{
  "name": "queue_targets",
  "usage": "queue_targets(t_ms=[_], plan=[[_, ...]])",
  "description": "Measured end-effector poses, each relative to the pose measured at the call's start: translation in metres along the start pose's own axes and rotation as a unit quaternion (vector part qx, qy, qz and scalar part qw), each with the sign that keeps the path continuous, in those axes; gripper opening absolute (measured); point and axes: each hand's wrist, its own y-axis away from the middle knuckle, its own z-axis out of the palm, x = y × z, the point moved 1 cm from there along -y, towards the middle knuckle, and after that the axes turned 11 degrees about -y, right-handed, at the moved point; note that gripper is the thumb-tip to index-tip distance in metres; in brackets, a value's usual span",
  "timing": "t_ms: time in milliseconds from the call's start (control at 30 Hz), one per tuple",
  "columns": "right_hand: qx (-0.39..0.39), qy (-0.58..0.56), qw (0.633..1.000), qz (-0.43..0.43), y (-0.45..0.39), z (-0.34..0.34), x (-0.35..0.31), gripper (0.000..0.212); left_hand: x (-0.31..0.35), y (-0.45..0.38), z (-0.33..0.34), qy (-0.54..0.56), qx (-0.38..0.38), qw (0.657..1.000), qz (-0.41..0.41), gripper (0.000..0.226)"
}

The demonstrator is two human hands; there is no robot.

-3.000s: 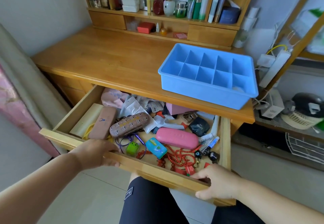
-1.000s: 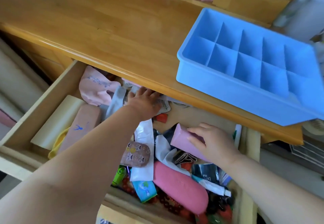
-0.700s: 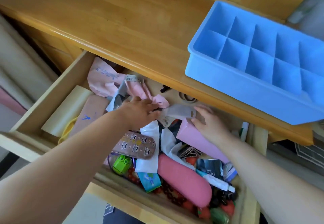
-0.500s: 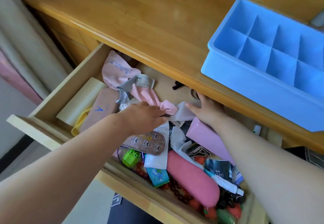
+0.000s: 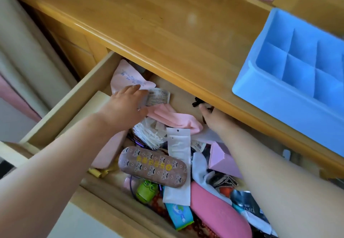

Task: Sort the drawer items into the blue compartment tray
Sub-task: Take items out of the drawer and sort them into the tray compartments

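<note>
The blue compartment tray [image 5: 275,96] stands on the desk top at the right, the compartments in view holding nothing. Below it the drawer [image 5: 78,96] is pulled out and full of clutter. My left hand [image 5: 126,107] lies at the back left with straight fingers on a pink pouch [image 5: 126,77] and over a small printed packet [image 5: 158,96]. My right hand [image 5: 214,120] reaches to the drawer's back under the desk edge, next to a small black clip [image 5: 195,103]; its fingertips are hidden there. A pink cloth [image 5: 175,120] lies between the hands.
Nearer the front lie a brown patterned glasses case [image 5: 152,167], a white plastic sleeve [image 5: 178,163], a pink box [image 5: 223,161], a long pink case [image 5: 217,211], a green toy [image 5: 147,191] and a teal packet [image 5: 178,215]. The desk edge [image 5: 186,81] overhangs the drawer's back.
Both hands left the drawer front and went into the clutter. Since half a second ago the left hand moved back-left onto the printed packet, and the right reached further under the desk edge.
</note>
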Motion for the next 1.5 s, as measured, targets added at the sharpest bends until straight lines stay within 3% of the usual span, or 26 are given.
queue_targets(t_ms=[133, 300, 400, 467, 567, 700, 800, 867, 933, 1000, 1167, 1267, 1400, 1500], plan=[[-0.011, -0.053, 0.998, -0.006, -0.016, 0.031, -0.022, 0.067, -0.027, 0.018, 0.004, 0.082, 0.042, 0.996, -0.013, 0.054], [-0.085, 0.077, 0.979, -0.171, 0.004, 0.056, -0.036, 0.061, -0.059, 0.022, 0.009, 0.084, 0.015, 0.995, -0.059, 0.05], [-0.011, -0.007, 0.975, -0.224, 0.001, 0.048, -0.041, 0.047, -0.06, 0.02, 0.011, 0.095, 0.022, 0.994, -0.054, 0.047], [0.026, -0.054, 0.979, -0.196, -0.012, 0.043, -0.052, 0.054, -0.061, 0.021, 0.01, 0.108, 0.043, 0.992, -0.046, 0.045], [-0.022, -0.105, 0.985, -0.133, -0.032, 0.051, -0.068, 0.07, -0.069, 0.02, 0.01, 0.111, 0.041, 0.991, -0.057, 0.049], [-0.08, -0.008, 0.963, -0.257, -0.022, 0.072, -0.072, 0.055, -0.079, 0.021, 0.009, 0.105, 0.033, 0.989, -0.095, 0.056], [0.031, -0.076, 0.948, -0.308, -0.016, 0.066, -0.077, 0.034, -0.082, 0.022, 0.005, 0.112, 0.036, 0.987, -0.113, 0.057], [0.074, -0.092, 0.953, -0.28, -0.023, 0.063, -0.092, 0.043, -0.082, 0.022, 0.005, 0.113, 0.028, 0.987, -0.115, 0.058], [0.018, -0.091, 0.97, -0.223, -0.036, 0.069, -0.116, 0.068, -0.082, 0.022, 0.005, 0.11, 0.026, 0.986, -0.12, 0.059], [-0.035, -0.104, 0.974, -0.2, -0.049, 0.081, -0.142, 0.079, -0.082, 0.022, 0.006, 0.106, 0.026, 0.987, -0.12, 0.059], [-0.031, -0.139, 0.968, -0.205, -0.069, 0.094, -0.176, 0.077, -0.081, 0.021, 0.008, 0.095, 0.023, 0.988, -0.119, 0.061], [-0.11, -0.174, 0.95, -0.236, -0.054, 0.093, -0.164, 0.074, -0.078, 0.022, 0.004, 0.098, 0.042, 0.986, -0.131, 0.058], [-0.151, -0.061, 0.934, -0.318, -0.015, 0.093, -0.132, 0.076, -0.074, 0.025, -0.002, 0.106, 0.069, 0.98, -0.157, 0.049], [-0.092, 0.059, 0.939, -0.326, -0.016, 0.07, -0.1, 0.077, -0.068, 0.027, -0.008, 0.097, 0.153, 0.971, -0.155, 0.04]])
